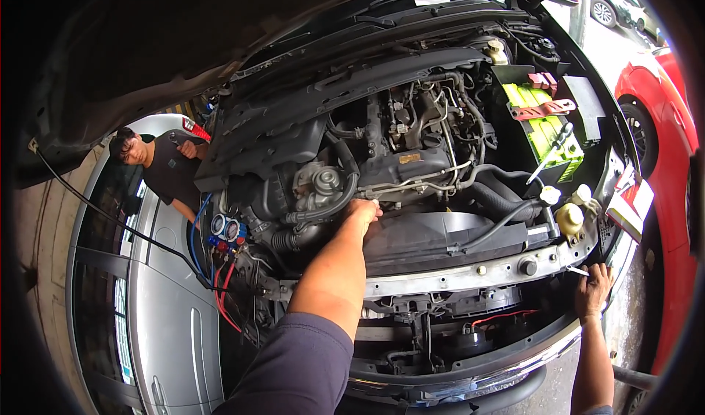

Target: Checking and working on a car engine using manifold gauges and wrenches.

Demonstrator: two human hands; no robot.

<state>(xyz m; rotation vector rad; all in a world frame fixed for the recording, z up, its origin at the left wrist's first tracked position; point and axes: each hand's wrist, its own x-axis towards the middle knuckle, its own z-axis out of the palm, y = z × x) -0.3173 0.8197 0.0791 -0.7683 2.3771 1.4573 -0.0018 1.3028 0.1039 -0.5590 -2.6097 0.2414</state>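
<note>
Head view: left hand [363,211] curled at the rear edge of black shroud [411,237], just beside engine [406,168], cannot tell whether it grips anything; right hand [593,290] wrapped round a slim silver tool [578,270], its tip by the right end of pale crossbar [440,281]

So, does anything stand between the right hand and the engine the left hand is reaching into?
Yes: the silver crossbar and, beyond it, the black shroud lie between the right hand and the engine.
</note>
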